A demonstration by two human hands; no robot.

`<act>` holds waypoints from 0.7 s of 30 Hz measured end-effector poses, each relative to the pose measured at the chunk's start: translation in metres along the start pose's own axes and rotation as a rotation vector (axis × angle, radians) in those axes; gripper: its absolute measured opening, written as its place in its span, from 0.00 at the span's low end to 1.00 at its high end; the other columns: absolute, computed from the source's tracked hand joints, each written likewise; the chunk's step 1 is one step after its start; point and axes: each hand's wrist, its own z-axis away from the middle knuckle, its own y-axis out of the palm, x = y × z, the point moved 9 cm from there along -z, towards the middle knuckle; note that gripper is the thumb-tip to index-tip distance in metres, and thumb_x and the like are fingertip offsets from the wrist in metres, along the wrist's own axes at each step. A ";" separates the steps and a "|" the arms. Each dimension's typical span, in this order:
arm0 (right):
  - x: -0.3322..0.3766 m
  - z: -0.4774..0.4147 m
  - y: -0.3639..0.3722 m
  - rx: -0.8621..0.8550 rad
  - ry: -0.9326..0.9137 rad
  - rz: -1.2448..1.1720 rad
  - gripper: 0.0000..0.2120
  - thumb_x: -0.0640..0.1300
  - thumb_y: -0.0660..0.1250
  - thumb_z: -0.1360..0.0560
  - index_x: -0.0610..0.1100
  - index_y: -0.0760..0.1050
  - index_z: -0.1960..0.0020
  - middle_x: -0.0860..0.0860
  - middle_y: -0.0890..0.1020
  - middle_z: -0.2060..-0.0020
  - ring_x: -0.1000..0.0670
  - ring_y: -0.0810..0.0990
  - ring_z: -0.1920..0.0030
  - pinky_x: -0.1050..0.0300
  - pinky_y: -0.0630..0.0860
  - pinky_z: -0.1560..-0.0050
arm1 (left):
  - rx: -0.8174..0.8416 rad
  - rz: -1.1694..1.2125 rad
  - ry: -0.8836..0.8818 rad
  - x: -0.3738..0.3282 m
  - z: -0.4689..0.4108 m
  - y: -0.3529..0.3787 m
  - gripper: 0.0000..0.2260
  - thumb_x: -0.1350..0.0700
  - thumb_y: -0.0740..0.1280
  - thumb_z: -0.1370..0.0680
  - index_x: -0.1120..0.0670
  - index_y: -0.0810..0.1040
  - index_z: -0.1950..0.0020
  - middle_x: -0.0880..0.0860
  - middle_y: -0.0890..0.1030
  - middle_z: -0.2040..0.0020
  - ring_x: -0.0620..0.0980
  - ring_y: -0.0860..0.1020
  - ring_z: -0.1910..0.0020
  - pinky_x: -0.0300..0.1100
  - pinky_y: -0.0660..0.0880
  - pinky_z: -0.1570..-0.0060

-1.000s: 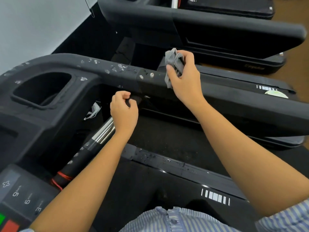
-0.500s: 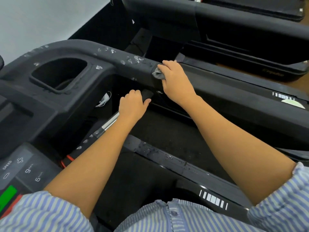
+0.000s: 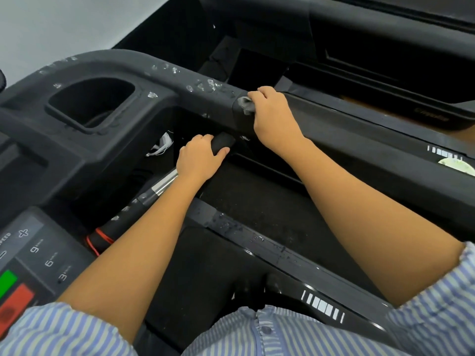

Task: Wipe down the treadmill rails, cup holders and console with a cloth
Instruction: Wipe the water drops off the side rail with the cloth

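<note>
Grey cloth, bunched small, lies on top of the black treadmill rail a little above the frame's centre. Only its left edge shows, since the right hand covers the rest, fingers curled over the rail and pinning the cloth against it. Water droplets speckle the rail to the left of the cloth, up toward the bend at upper left.

Below the rail, near centre frame, the left hand grips the black end of a handlebar, fingers wrapped over it and thumb underneath. A chrome section of that bar shows just behind the wrist, and a red cord loops round its base.

Left of the hands, the cup holder opens as a deep dark recess. The console fills the lower left corner, with speed numbers, a green button and a red button. A blue striped shirt runs along the bottom edge. Another black treadmill stands across the upper right.
</note>
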 end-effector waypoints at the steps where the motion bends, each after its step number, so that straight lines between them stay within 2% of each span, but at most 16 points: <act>1: 0.005 -0.006 0.003 0.010 -0.010 0.009 0.21 0.33 0.57 0.23 0.39 0.65 0.30 0.42 0.68 0.33 0.42 0.67 0.35 0.54 0.66 0.35 | 0.000 0.001 -0.005 0.001 0.000 0.000 0.25 0.42 0.61 0.23 0.57 0.70 0.32 0.57 0.75 0.39 0.57 0.74 0.42 0.50 0.71 0.46; 6: 0.025 -0.017 0.015 0.055 -0.176 -0.035 0.22 0.30 0.58 0.25 0.36 0.67 0.32 0.40 0.70 0.34 0.41 0.69 0.35 0.48 0.58 0.28 | 0.001 0.021 -0.021 0.002 -0.002 0.001 0.25 0.41 0.61 0.23 0.56 0.70 0.32 0.56 0.75 0.39 0.56 0.74 0.42 0.50 0.72 0.46; 9: 0.022 -0.003 0.007 0.053 -0.295 -0.084 0.21 0.28 0.58 0.26 0.35 0.69 0.33 0.40 0.72 0.35 0.41 0.69 0.34 0.56 0.62 0.32 | -0.012 0.019 -0.016 0.002 -0.001 0.000 0.24 0.41 0.61 0.23 0.55 0.71 0.33 0.56 0.76 0.41 0.56 0.75 0.43 0.49 0.71 0.47; 11: 0.011 0.003 -0.001 0.012 -0.292 -0.100 0.21 0.30 0.58 0.25 0.36 0.69 0.33 0.41 0.72 0.35 0.42 0.70 0.35 0.61 0.62 0.36 | -0.016 0.014 -0.011 0.002 -0.001 0.000 0.24 0.42 0.61 0.23 0.55 0.71 0.33 0.55 0.76 0.41 0.56 0.75 0.44 0.48 0.71 0.49; 13: 0.000 0.000 -0.006 -0.036 -0.190 -0.115 0.20 0.33 0.57 0.23 0.38 0.69 0.32 0.43 0.72 0.35 0.43 0.70 0.36 0.63 0.62 0.37 | -0.019 0.011 -0.005 0.002 -0.002 0.001 0.24 0.42 0.61 0.23 0.55 0.71 0.34 0.55 0.76 0.42 0.55 0.75 0.45 0.47 0.71 0.50; 15: -0.003 -0.010 -0.001 -0.037 -0.107 -0.093 0.20 0.34 0.57 0.23 0.39 0.67 0.31 0.43 0.70 0.34 0.43 0.69 0.35 0.59 0.64 0.36 | -0.020 0.008 -0.002 0.002 -0.002 0.001 0.24 0.42 0.61 0.23 0.55 0.71 0.34 0.55 0.76 0.42 0.55 0.76 0.45 0.46 0.71 0.51; 17: 0.010 -0.013 0.005 -0.020 -0.133 -0.046 0.20 0.33 0.58 0.24 0.37 0.68 0.32 0.41 0.71 0.35 0.42 0.70 0.36 0.55 0.64 0.34 | -0.017 0.010 -0.005 0.002 -0.002 0.002 0.24 0.42 0.61 0.23 0.55 0.71 0.34 0.55 0.76 0.41 0.56 0.76 0.45 0.47 0.71 0.50; 19: 0.029 -0.005 0.010 -0.049 -0.264 0.044 0.20 0.30 0.62 0.28 0.33 0.71 0.36 0.37 0.75 0.40 0.38 0.73 0.39 0.45 0.68 0.34 | -0.018 0.013 -0.007 0.003 -0.002 0.002 0.24 0.41 0.61 0.23 0.55 0.72 0.34 0.55 0.76 0.42 0.56 0.76 0.46 0.48 0.72 0.50; 21: 0.038 0.011 0.017 -0.148 -0.401 0.240 0.21 0.31 0.65 0.30 0.32 0.72 0.37 0.36 0.76 0.42 0.36 0.74 0.40 0.41 0.71 0.37 | -0.025 0.019 -0.004 0.003 -0.002 0.001 0.22 0.42 0.62 0.24 0.55 0.73 0.37 0.55 0.77 0.46 0.55 0.77 0.49 0.46 0.71 0.54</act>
